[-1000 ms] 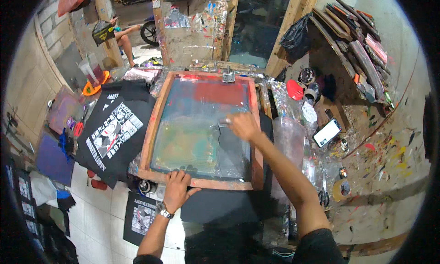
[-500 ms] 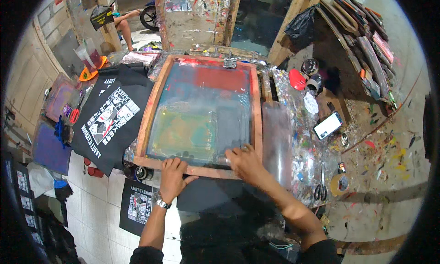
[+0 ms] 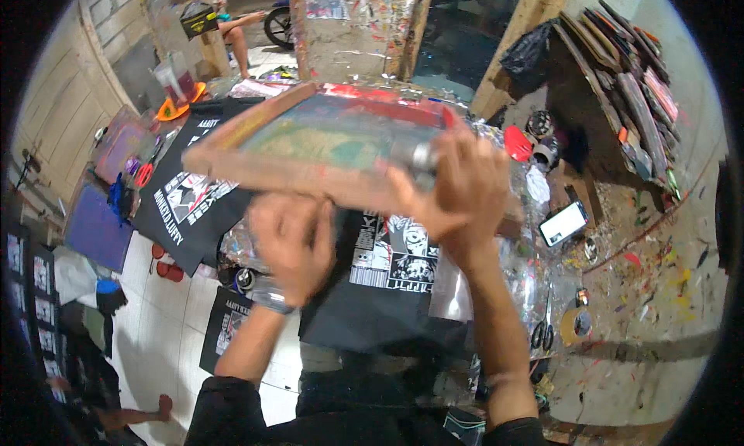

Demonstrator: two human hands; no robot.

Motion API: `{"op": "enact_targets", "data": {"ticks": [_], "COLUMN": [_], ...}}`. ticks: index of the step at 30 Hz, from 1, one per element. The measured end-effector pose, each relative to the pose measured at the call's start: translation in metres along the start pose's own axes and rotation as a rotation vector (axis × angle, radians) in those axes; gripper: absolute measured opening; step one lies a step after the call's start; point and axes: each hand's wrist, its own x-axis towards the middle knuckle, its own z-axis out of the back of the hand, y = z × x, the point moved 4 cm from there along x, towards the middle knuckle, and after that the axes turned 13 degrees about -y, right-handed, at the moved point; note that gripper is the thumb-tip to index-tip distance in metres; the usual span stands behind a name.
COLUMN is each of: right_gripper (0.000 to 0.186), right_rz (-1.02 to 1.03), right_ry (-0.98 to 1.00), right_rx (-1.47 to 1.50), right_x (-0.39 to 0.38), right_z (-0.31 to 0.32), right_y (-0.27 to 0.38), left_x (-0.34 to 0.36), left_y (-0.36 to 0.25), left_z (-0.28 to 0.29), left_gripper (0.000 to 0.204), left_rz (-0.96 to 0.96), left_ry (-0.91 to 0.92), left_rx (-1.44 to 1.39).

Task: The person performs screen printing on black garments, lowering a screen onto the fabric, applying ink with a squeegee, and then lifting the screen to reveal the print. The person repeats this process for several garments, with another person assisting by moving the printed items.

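Note:
A wooden screen-printing frame (image 3: 271, 172) with paint-stained mesh is tilted up, its front rail raised towards me. Beneath it lies a black cloth piece (image 3: 349, 314) bearing a white and red printed panel. My left hand (image 3: 291, 244), a watch on its wrist, is at the front rail with fingers curled but blurred. My right hand (image 3: 469, 190) overlaps the frame's front right corner, thumb across the rail and fingers smeared by motion. A pale shiny object (image 3: 422, 155) shows beside its fingers; its kind is unclear.
Printed black cloth pieces (image 3: 167, 217) lie at the left. A phone (image 3: 563, 223), scissors (image 3: 543, 331) and a tape roll (image 3: 576, 323) rest on the right. Behind them leans a stack of long boards (image 3: 620, 82). Another person's leg (image 3: 237, 47) shows at the far left.
The frame has gone from lying flat to tilted up, uncovering the printed cloth. Both hands have risen with it, the right one further. A bare foot has come into view at lower left.

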Motion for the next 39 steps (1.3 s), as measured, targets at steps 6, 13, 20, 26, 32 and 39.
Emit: {"op": "enact_targets", "data": {"ticks": [6,13,20,26,32,39], "right_gripper": [0.068,0.082,0.085,0.080,0.040,0.039], "right_rz": [-0.112,-0.109,-0.170,-0.188,0.518,0.412], "right_ry": [0.054,0.129,0.142,0.183,0.185,0.212], "right_rx": [0.008,-0.086,-0.064,0.071,-0.248,-0.217], "right_x": [0.122,0.158,0.174,0.187,0.205,0.204], "right_z": [-0.029,-0.057,-0.087,-0.101,-0.091,-0.097], "right_y": [-0.048,-0.101,-0.091,-0.093,-0.126,-0.114], "left_x": [-0.195,-0.129,-0.115,-0.102,0.001,-0.090], "left_y": [-0.108,-0.004,0.193,0.236,0.170,0.289], "left_z": [-0.061,-0.180,-0.308,-0.320,-0.172,-0.015], "left_gripper": [0.067,0.039,0.036,0.029,0.022,0.041], "left_rz": [0.132,0.237,-0.019,0.312,0.533,1.042], "left_ry": [0.755,0.733,0.304,0.667,0.275,0.237], "left_rx": [-0.375,-0.604,-0.055,-0.229,-0.247,-0.156]}}
